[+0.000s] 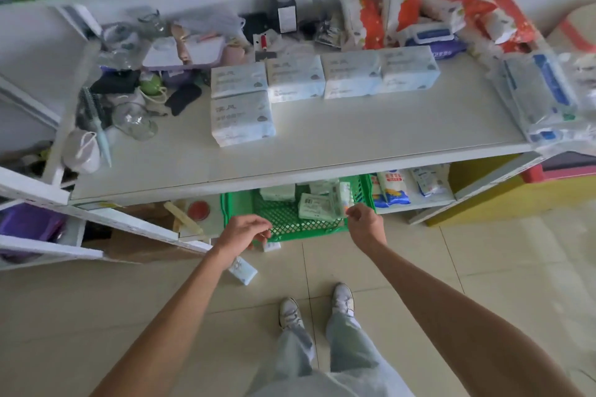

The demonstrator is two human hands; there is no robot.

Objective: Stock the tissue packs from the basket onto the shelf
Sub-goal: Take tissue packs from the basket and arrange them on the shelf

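Green plastic mesh marks the basket (290, 222), seen from the head view standing on the floor, its far half tucked under the shelf (354, 135). Several tissue packs (314, 206) lie inside it. The right hand (366, 224) reaches over the near right corner, and its fingers (351, 211) appear to pinch the wrapper of an upright pack (342, 195) leaning on the basket's right wall. The left hand (245, 232) hovers at the near rim with fingers loosely curled; I cannot tell whether they hold the rim or nothing.

Five stocked packs (295, 77) already sit on the shelf top, four in a back row and one in front at the left.

The pinch looks thin: a grip on slack wrapper alone could slip as the pack rises. The shelf's front edge overhangs the basket, so a straight lift risks knocking the pack or knuckles against it; drawing the pack toward the body first seems safer.

Two small packs (242, 270) lie on the floor tiles near the shoes (342, 295) and could be stepped on or left behind. A glass jar (135, 121) stands just left of the front pack, so placing carelessly there could tip it.
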